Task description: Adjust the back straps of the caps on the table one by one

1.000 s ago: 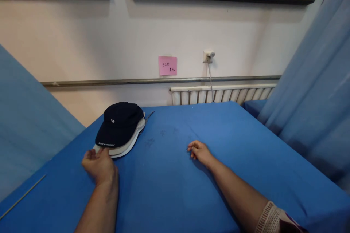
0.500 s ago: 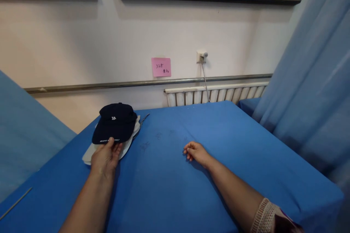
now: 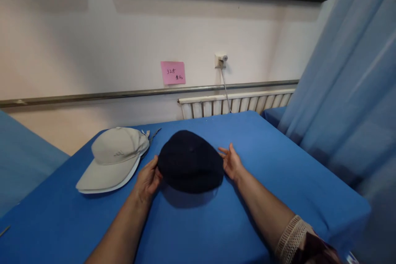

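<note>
A dark navy cap [image 3: 191, 163] hangs tilted a little above the blue-covered table [image 3: 198, 231], its shadow falling below it. My left hand [image 3: 149, 178] grips it at its left edge, fingers partly behind it. At the cap's right edge is my right hand [image 3: 231, 162], fingers spread and thumb up; whether it touches the fabric I cannot tell. To the left, a light beige cap [image 3: 116, 152] lies on the table, brim toward me, stacked on at least one more pale cap whose brim edge shows beneath.
A thin stick [image 3: 4, 231] lies at the left edge. Behind the table are a radiator [image 3: 210, 107], a metal rail [image 3: 123, 95], a socket with a plug [image 3: 220, 61] and a pink note [image 3: 173, 73]. Blue curtains [image 3: 346, 70] hang on both sides.
My left hand took the navy cap off the stack by its brim and carried it right, turning it. The beige cap is now uncovered. My right hand has opened beside the navy cap.
</note>
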Demonstrator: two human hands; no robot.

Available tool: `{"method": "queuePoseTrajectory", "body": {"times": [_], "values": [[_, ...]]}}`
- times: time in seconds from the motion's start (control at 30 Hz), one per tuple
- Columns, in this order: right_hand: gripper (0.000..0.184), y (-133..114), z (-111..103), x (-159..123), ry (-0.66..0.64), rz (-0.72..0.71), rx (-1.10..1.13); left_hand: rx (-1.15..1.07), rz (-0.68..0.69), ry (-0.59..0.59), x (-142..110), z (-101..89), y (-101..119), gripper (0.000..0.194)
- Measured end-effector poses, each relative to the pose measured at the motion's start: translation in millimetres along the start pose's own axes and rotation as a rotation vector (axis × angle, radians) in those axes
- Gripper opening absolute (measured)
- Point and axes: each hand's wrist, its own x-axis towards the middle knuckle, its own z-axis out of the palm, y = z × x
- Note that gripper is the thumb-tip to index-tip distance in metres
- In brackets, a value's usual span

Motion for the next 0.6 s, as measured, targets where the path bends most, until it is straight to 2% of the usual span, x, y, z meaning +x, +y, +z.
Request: {"method": "queuePoseTrajectory", "body": {"times": [0.1, 0.23, 0.43, 0.5, 0.6], "values": [[0.062, -12, 1, -4, -0.125, 0.115, -0.01, 0.104, -0.047, 0.018, 9, -0.7, -11, 0.009], [0.053, -8, 4, -7, -0.175, 0.215, -0.187, 0.22, -0.048, 0.038, 27, 9.9, -5, 0.008], [0.05, 5, 8, -10, -0.318, 0.387, -0.175, 0.321, -0.152, -0.092, 63, 40.4, 16, 0.017], [0.035, 7, 8, -9, -0.341, 0.369, -0.201, 0.378, -0.166, -0.128, 75, 49.7, 20, 0.02], [0.018, 8, 7, -4, -0.273, 0.219, -0.223, 0.473, -0.119, -0.116, 94, 60.4, 20, 0.022]]}}
